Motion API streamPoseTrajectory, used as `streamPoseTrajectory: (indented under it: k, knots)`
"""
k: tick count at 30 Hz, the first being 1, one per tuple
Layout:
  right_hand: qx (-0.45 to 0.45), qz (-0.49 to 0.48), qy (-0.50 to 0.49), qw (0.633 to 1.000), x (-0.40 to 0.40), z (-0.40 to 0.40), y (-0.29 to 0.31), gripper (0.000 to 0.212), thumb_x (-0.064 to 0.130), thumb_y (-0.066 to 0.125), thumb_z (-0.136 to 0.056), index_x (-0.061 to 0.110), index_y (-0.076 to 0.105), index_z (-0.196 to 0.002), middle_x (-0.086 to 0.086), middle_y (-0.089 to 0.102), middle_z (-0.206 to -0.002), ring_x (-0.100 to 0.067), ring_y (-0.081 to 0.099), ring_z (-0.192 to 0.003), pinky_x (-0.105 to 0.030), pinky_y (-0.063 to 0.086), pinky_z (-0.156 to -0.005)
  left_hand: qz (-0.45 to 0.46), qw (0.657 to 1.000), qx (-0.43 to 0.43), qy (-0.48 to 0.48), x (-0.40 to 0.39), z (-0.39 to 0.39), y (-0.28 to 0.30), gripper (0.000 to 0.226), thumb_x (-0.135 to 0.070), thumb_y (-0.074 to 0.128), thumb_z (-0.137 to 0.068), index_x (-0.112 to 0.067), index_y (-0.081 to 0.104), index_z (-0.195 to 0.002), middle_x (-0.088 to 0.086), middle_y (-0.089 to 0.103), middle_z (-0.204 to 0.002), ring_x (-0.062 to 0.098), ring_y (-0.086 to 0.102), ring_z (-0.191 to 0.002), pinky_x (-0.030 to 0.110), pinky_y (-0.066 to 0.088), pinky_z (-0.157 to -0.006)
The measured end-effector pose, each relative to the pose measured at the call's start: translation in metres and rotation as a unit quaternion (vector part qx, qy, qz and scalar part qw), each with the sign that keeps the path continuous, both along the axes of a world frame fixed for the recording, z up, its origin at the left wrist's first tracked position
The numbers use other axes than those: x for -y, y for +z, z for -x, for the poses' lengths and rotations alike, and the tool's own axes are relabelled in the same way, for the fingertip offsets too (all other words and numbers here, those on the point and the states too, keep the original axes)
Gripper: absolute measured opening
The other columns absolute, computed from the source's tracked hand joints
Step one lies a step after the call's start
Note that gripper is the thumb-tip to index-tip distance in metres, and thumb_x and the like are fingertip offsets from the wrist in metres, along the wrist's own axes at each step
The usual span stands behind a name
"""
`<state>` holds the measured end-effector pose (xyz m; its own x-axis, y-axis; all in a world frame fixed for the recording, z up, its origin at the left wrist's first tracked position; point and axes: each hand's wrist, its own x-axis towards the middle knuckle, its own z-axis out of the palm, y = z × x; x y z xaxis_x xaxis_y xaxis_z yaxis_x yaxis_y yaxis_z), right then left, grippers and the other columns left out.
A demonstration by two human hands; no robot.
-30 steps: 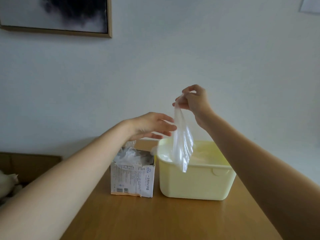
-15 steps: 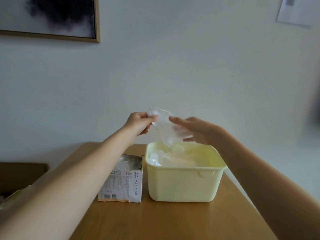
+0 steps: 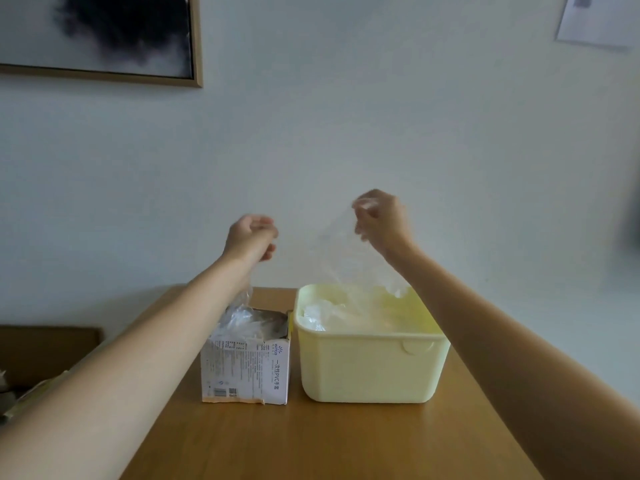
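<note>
We see the right hand (image 3: pixel 379 220) raised above a yellow tub (image 3: pixel 370 368), its fingers pinching a clear glove (image 3: pixel 341 261) whose lower end hangs into the tub; the left hand (image 3: pixel 251 237) hovers over the box (image 3: pixel 246 368) just left of the tub, fingers curled; whether it holds anything we cannot tell; tub and box stand on the table (image 3: pixel 311 445).

- glove (image 3: pixel 341 258): clear, we see the wall through it.
- tub (image 3: pixel 367 372): pale yellow, plain.
- box (image 3: pixel 242 372): white with blue print; we log an orange strip along the bottom edge.
- table (image 3: pixel 311 445): honey-brown wood grain.
- picture (image 3: pixel 104 32): black smudge on grey, light wood frame.
- wall (image 3: pixel 381 116): off-white, plain.
</note>
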<state>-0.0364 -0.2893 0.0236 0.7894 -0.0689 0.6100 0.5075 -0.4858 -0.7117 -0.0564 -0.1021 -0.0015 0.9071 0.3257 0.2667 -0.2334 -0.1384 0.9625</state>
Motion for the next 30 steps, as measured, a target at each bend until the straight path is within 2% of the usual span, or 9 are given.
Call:
streamPoseTrajectory:
  k: [3,6,12,15,18,22,24,27,30]
  knots:
    - [-0.037,0.085,0.121,0.988,-0.013,0.013,0.003,0.033,-0.006,0.04,-0.087,0.012,0.065,-0.099,-0.003,0.061,-0.057,-0.007,0.05,-0.039,-0.015,0.042,-0.047,0.04,0.993,0.028,-0.103,0.013,0.007,0.016,0.032,-0.006,0.051,-0.091,-0.019,0.049,-0.12,0.003,0.056,-0.104,0.012,0.053,-0.063,0.015,0.048,-0.048]
    - [-0.125,0.013,0.288,0.949,-0.02,0.025,0.002,0.033,-0.004,0.036,-0.093,0.013,0.063,-0.103,-0.007,0.063,-0.058,-0.021,0.049,-0.054,-0.02,0.04,-0.047,0.033,0.966,-0.035,-0.253,0.022,0.015,0.018,0.046,-0.005,0.05,-0.088,-0.02,0.045,-0.131,0.007,0.056,-0.109,0.013,0.056,-0.065,0.017,0.048,-0.049]
    - [-0.195,-0.036,0.386,0.901,-0.005,0.033,0.006,0.046,0.003,0.025,-0.093,0.014,0.061,-0.121,0.0,0.061,-0.064,-0.017,0.06,-0.067,-0.02,0.044,-0.058,0.117,0.903,-0.131,-0.391,0.019,0.023,0.007,0.024,-0.026,0.061,-0.077,-0.012,0.057,-0.096,-0.005,0.057,-0.068,0.002,0.042,-0.042,0.011,0.038,-0.038]
    - [-0.194,-0.023,0.364,0.911,0.002,0.031,0.005,0.041,0.012,0.029,-0.097,0.022,0.062,-0.118,-0.011,0.068,-0.096,-0.022,0.063,-0.09,-0.023,0.051,-0.072,0.081,0.912,-0.134,-0.378,0.012,0.022,0.003,0.028,-0.034,0.062,-0.074,-0.015,0.063,-0.094,-0.008,0.061,-0.069,0.0,0.042,-0.042,0.008,0.036,-0.036]
    - [-0.219,-0.027,0.374,0.901,0.015,0.022,0.001,0.038,0.001,0.034,-0.095,0.015,0.055,-0.124,-0.008,0.067,-0.101,-0.021,0.061,-0.089,-0.027,0.053,-0.08,-0.004,0.943,-0.132,-0.306,0.006,0.017,0.003,0.033,-0.026,0.065,-0.081,-0.006,0.064,-0.108,0.0,0.058,-0.087,0.001,0.049,-0.044,0.01,0.039,-0.037]
    - [-0.265,0.141,0.299,0.906,0.019,0.02,0.001,0.031,0.013,0.056,-0.092,0.01,0.055,-0.122,-0.008,0.062,-0.115,-0.021,0.061,-0.103,-0.035,0.049,-0.094,-0.189,0.959,-0.096,-0.186,0.012,0.014,0.003,0.01,-0.013,0.066,-0.086,-0.012,0.057,-0.089,0.001,0.059,-0.088,0.001,0.061,-0.047,0.012,0.038,-0.039]
    - [-0.225,0.219,0.198,0.929,0.007,0.02,0.002,0.027,0.025,0.061,-0.089,0.006,0.063,-0.108,-0.005,0.065,-0.098,-0.016,0.063,-0.086,-0.027,0.05,-0.079,-0.227,0.955,-0.079,-0.174,0.019,0.011,0.004,0.018,-0.008,0.064,-0.086,-0.015,0.049,-0.079,0.0,0.061,-0.085,0.001,0.06,-0.044,0.012,0.037,-0.038]
    - [-0.09,0.164,0.068,0.98,-0.006,0.014,0.002,0.026,0.021,0.053,-0.094,0.009,0.062,-0.073,-0.003,0.058,-0.062,-0.002,0.048,-0.039,-0.014,0.039,-0.043,-0.193,0.959,-0.084,-0.188,0.028,0.011,0.004,0.012,-0.008,0.06,-0.089,-0.013,0.049,-0.087,0.0,0.065,-0.074,0.003,0.055,-0.039,0.014,0.035,-0.036]
    - [0.013,0.12,-0.016,0.993,0.002,0.007,-0.002,0.025,0.019,0.05,-0.095,0.013,0.062,-0.074,0.006,0.048,-0.049,-0.003,0.045,-0.034,-0.013,0.032,-0.04,-0.143,0.97,-0.086,-0.174,0.025,0.006,0.002,0.014,-0.019,0.062,-0.09,-0.011,0.05,-0.089,0.001,0.049,-0.062,0.004,0.041,-0.035,0.014,0.034,-0.035]
